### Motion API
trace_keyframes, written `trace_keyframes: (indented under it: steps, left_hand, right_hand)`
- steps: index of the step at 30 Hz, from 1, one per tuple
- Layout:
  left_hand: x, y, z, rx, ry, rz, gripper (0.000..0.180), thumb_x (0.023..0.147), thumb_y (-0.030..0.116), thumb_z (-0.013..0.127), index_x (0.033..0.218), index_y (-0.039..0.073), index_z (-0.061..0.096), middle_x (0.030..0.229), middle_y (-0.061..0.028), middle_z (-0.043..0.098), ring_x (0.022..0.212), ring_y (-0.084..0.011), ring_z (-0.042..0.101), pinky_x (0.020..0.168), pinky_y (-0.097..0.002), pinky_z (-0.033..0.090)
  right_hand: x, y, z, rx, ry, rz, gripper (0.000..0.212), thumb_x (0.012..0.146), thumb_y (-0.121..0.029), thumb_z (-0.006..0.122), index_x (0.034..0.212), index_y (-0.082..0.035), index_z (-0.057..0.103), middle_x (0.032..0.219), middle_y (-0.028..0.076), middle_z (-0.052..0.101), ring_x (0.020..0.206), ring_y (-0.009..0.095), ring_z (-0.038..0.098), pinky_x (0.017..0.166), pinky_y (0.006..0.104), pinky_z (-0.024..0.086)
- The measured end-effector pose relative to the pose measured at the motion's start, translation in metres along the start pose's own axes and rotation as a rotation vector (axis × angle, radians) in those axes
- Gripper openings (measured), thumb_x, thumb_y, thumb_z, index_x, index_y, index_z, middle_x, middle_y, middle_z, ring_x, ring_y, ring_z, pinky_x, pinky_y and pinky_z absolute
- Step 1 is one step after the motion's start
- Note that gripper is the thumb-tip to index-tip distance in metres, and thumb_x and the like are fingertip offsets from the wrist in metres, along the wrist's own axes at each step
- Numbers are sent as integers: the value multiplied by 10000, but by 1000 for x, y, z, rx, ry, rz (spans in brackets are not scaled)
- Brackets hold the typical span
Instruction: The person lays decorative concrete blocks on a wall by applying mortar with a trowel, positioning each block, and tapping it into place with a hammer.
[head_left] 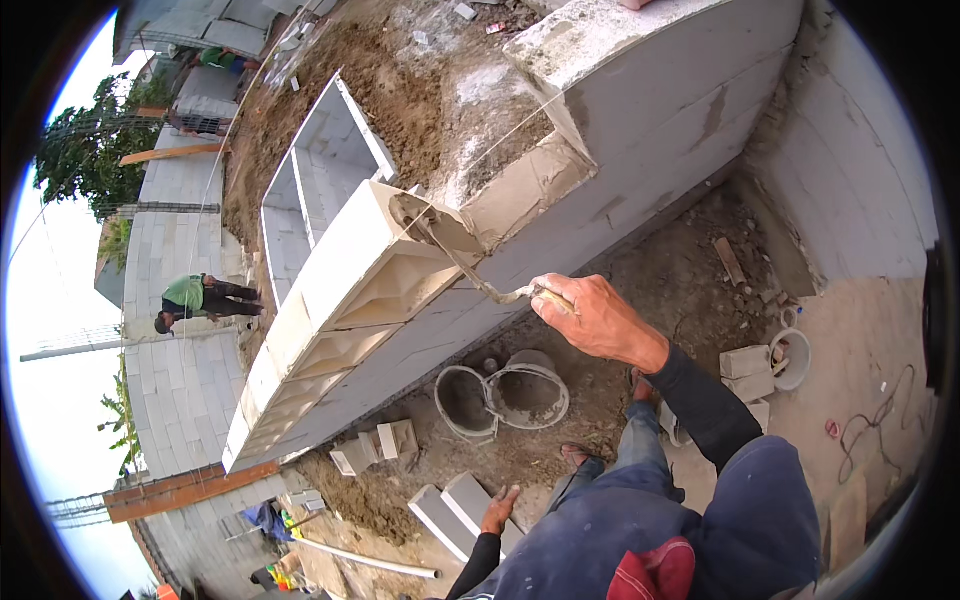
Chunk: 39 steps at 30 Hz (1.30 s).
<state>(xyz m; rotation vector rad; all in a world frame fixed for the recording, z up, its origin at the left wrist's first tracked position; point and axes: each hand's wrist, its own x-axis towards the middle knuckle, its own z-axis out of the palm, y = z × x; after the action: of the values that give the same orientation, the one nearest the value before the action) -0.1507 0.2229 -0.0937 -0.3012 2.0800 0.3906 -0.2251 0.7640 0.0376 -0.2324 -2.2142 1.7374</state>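
Observation:
My right hand (597, 318) is closed round the handle of a trowel (466, 268). The trowel's blade reaches the end of a hollow-faced pale block (372, 235) on top of the wall, where wet grey mortar (450, 229) shows. Beside that block lies a bare stretch of the wall's top (528, 190), with a higher block section (655, 50) beyond it. A thin string (500, 141) stretches across this gap. My left hand (499, 509) hangs low with nothing visible in it, fingers loosely extended, over pale blocks (478, 508); whether it touches them I cannot tell.
Two buckets of grey mortar (529, 396) stand on the dirt below the wall. Loose blocks (398, 439) lie nearby. A white bucket (792, 360) and a cable (868, 425) are at right. Beyond the wall are a block-built box (330, 165) and a person in green (187, 291).

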Motion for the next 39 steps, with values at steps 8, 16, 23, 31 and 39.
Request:
trace_keyframes:
  steps: [8,16,23,31,39]
  left_hand:
    - [-15,29,6,-1,-14,-22,950,947,677,558,1542,-46,399,1600,-215,421,1491,-306,396,1205,-353,304]
    - [-21,25,10,-24,45,-5,962,919,658,617,1522,-66,424,1554,-255,465,1483,-329,409,1205,-361,305]
    - [-10,10,12,-12,6,-35,943,935,660,585,1524,-59,426,1578,-242,435,1499,-334,381,1216,-365,288]
    - [-19,33,10,-51,64,12,956,918,660,614,1510,-70,440,1546,-262,471,1476,-335,420,1198,-355,315]
    - [-5,3,17,-66,-25,-47,953,949,644,593,1542,-71,381,1590,-240,423,1494,-321,386,1209,-360,302]
  right_hand:
    - [30,-14,-4,-11,-13,121,458,1004,-300,604,1204,112,629,915,296,695,807,411,702,734,435,537]
    - [28,-8,-6,-86,89,-151,336,960,-216,653,1120,79,664,946,285,704,831,451,690,761,448,558]
    - [27,10,-13,-82,200,-99,392,956,-223,679,1170,106,676,1095,276,722,968,427,716,851,426,583]
    - [81,-2,10,-148,218,-194,370,958,-223,679,1172,79,675,1028,279,717,903,432,710,788,445,577]
    - [16,-10,-4,-176,-11,91,301,973,-235,623,1034,57,662,816,289,679,801,495,657,703,488,546]
